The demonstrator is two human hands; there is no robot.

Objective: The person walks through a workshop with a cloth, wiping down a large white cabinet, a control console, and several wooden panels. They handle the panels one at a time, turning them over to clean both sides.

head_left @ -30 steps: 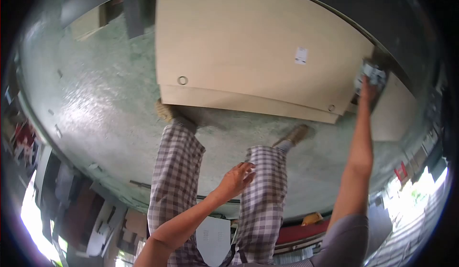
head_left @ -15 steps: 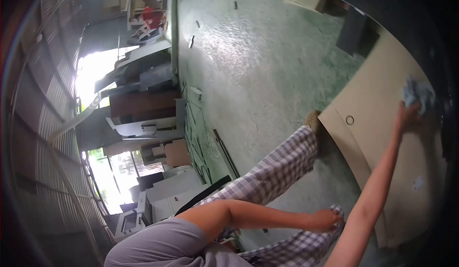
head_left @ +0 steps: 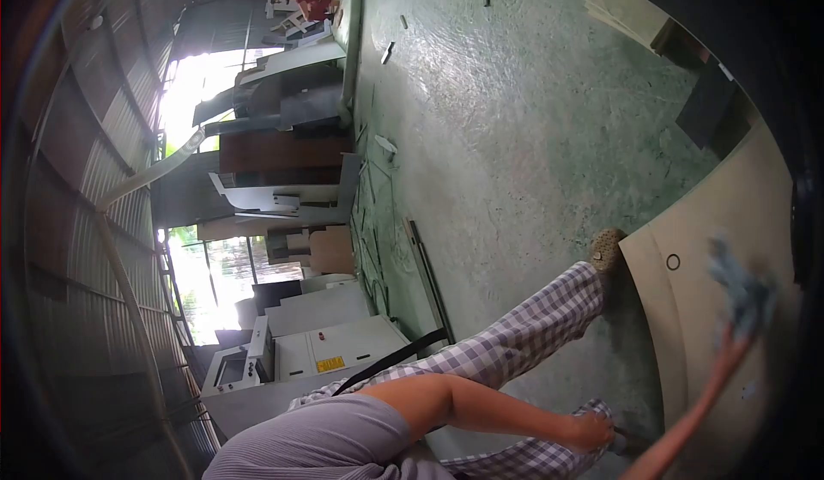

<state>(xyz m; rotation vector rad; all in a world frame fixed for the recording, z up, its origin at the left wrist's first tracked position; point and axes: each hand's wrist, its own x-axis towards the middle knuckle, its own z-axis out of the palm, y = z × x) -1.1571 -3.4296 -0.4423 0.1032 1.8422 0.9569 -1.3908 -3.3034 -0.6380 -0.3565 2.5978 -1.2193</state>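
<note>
At the right edge, my right hand (head_left: 736,340) is closed on a light-blue cloth (head_left: 742,295), which lies against a large tan board (head_left: 687,325). Cloth and hand are smeared by motion. A small dark ring shape (head_left: 673,262) shows on the board, left of the cloth. My left hand (head_left: 592,434) is at the end of a bent checked trouser leg (head_left: 536,460), with its fingers curled on the fabric. The other checked leg (head_left: 524,317) stretches to a brown shoe (head_left: 608,250) beside the board's corner.
The view is turned sideways. Thin boards (head_left: 622,12) and a dark grey panel (head_left: 708,106) lie beyond the tan board. Long strips (head_left: 427,278) lie on the green-grey floor (head_left: 506,136). White cabinets (head_left: 335,347) and leaning panels (head_left: 283,158) line the wall.
The whole view has shifted, so the scene sits further right and lower. My right hand has swept the cloth across the board toward the bottom of the view. My left hand stays at the trouser leg.
</note>
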